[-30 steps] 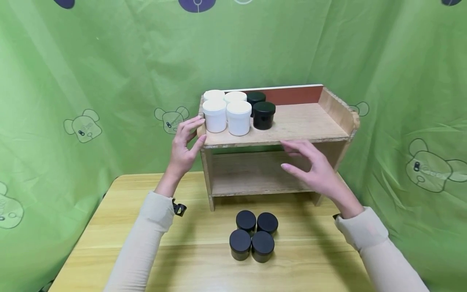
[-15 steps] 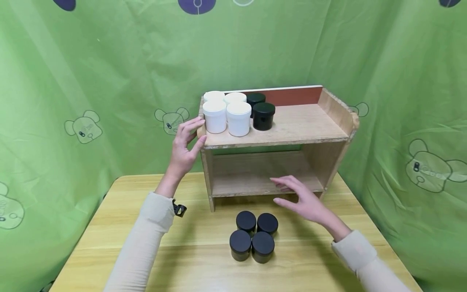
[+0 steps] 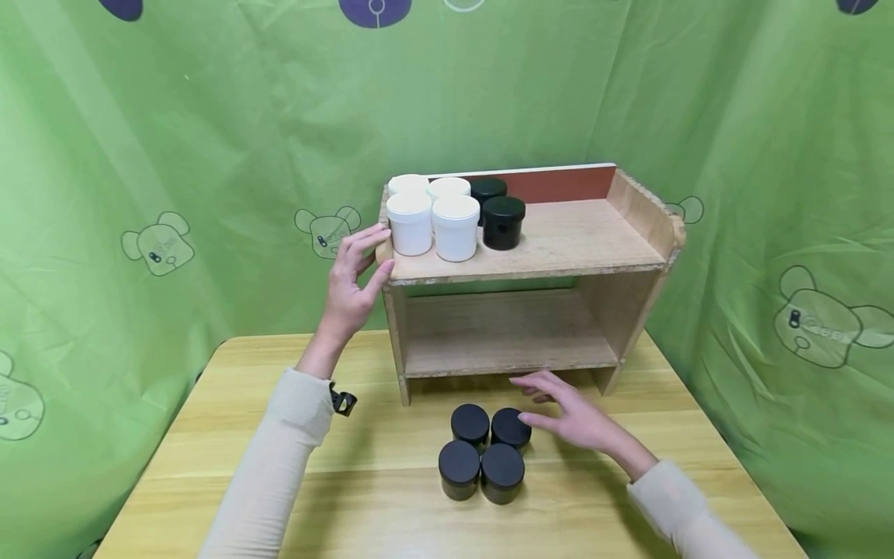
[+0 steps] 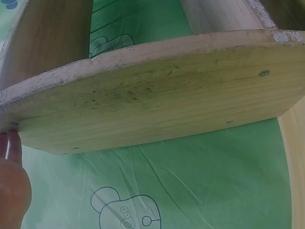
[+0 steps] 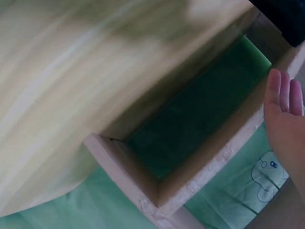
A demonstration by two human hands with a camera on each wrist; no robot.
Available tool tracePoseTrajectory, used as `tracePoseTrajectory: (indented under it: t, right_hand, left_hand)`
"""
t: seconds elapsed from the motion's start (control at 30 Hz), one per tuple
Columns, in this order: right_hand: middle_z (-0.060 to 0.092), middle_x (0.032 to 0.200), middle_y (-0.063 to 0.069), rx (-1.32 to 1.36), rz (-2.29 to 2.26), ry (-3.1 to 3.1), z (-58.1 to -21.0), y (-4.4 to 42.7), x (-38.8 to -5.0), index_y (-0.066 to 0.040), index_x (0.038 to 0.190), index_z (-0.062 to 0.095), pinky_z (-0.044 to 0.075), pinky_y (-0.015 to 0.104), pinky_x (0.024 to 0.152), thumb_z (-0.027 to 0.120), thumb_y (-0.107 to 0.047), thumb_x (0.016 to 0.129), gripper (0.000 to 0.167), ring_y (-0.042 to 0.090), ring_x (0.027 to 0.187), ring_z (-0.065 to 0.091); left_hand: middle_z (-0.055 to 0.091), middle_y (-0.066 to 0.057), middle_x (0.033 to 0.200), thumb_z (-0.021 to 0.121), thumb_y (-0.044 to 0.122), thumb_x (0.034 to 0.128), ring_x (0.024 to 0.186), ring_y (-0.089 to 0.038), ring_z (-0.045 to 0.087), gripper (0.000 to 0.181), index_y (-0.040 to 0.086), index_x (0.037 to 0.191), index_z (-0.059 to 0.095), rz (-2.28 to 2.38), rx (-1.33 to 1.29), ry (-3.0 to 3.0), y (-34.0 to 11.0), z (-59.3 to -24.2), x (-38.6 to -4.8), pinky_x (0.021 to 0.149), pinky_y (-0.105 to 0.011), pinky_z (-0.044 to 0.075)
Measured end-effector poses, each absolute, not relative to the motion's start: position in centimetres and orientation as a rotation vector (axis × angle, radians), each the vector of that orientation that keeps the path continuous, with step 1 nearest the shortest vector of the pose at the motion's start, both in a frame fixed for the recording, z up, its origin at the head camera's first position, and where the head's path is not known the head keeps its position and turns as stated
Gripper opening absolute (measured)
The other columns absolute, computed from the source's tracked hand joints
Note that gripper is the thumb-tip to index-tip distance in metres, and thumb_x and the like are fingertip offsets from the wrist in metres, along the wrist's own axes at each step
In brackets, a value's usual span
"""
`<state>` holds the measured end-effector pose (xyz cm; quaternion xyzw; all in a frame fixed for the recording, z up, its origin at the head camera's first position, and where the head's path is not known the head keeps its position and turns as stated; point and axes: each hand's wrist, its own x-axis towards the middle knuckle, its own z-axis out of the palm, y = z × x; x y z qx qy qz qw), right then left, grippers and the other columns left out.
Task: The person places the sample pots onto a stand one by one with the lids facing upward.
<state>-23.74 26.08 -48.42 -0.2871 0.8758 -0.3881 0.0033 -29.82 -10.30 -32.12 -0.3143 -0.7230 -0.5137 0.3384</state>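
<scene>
Near right hand (image 3: 569, 415): black jars (image 3: 502, 475) upright, lids (image 3: 459, 460) up.

Near the worktop's (image 3: 223, 404) back edge stands a shelf unit (image 3: 510, 330), six jars (image 3: 456, 233) toward its top's left edge, three behind three, with four jars (image 3: 502, 466) before it, two behind two.

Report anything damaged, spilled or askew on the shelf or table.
The wooden shelf looks worn: its front edge is rough and patchy, as if chipped, and the left wrist view shows dark scuffs on its side panel. The white jars and black jars appear upright; no spill shows.
</scene>
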Motion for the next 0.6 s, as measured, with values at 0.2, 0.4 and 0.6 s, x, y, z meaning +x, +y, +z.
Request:
tracePoseTrajectory:
  t: [0.2, 0.4, 0.6]
  right_hand:
    - [0.059, 0.135, 0.016, -0.925, -1.205, 2.687, -49.1, 26.0, -23.6, -0.012, 0.147, 0.055, 0.057, 0.059, 0.100, 0.073, -0.030, 0.097, 0.057, 0.038, 0.116, 0.065]
    - [0.059, 0.138, 0.018, -0.930, -1.186, 2.633, -49.9, 26.0, -23.8, -0.009, 0.145, 0.057, 0.056, 0.062, 0.100, 0.073, -0.033, 0.096, 0.056, 0.038, 0.117, 0.064]
    - [0.062, 0.137, 0.016, -0.975, -1.154, 2.644, -50.8, 26.0, -24.0, -0.009, 0.141, 0.060, 0.057, 0.058, 0.100, 0.073, -0.031, 0.097, 0.051, 0.036, 0.114, 0.066]
  left_hand:
    - [0.049, -0.026, 0.148, 0.063, -0.004, 0.0967, 0.138, -0.040, 0.050, 0.040, -0.007, 0.136, 0.057, -1.331, -0.816, -1.882, -10.4, -32.2, -29.8, 0.116, -0.052, 0.049]
    - [0.049, -0.025, 0.148, 0.063, -0.004, 0.0971, 0.138, -0.039, 0.050, 0.040, -0.007, 0.137, 0.057, -1.331, -0.813, -1.889, -10.4, -32.2, -29.9, 0.117, -0.049, 0.049]
    - [0.049, -0.022, 0.149, 0.064, -0.001, 0.0976, 0.139, -0.036, 0.049, 0.041, -0.004, 0.138, 0.057, -1.332, -0.814, -1.891, -10.5, -32.6, -30.5, 0.117, -0.044, 0.049]
